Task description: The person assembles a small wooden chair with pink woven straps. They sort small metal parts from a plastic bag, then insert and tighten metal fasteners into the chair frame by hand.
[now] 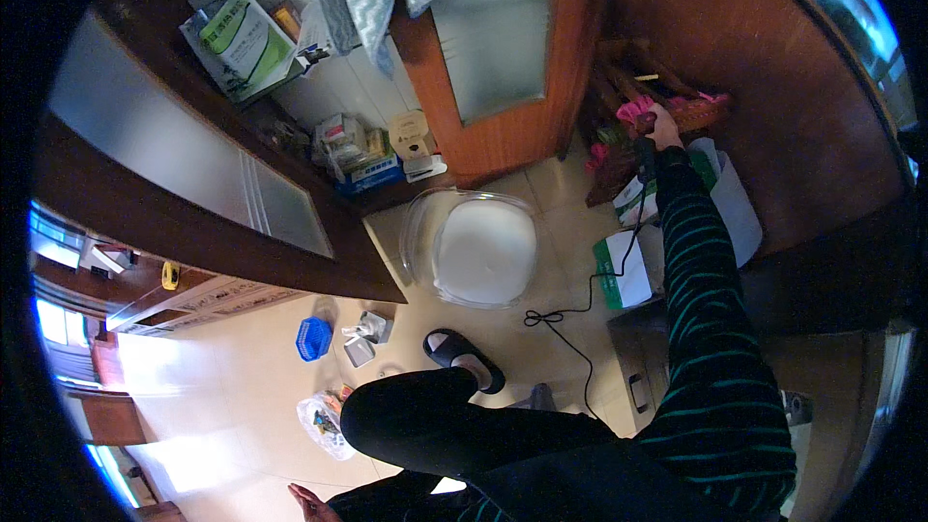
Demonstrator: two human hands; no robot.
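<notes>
My right hand [665,129] reaches far out to the right, its fingers closed round a dark corded device [646,157] whose exact kind I cannot make out. A black cord [592,307] trails from it along the floor, with a loose knot midway. The hand is at a brown woven basket [698,114] with bright pink trim [635,110], tucked beside the wooden panel. My left hand [311,503] shows only partly at the lower edge, near my knee. Its fingers are stretched out with nothing in them.
White and green boxes [623,271] stand below my right arm. A white tub in clear plastic [486,249] sits on the floor before an open cabinet door [503,135]. Nearby are a blue basket [313,338], a grey dustpan [360,352] and a plastic bag [324,425].
</notes>
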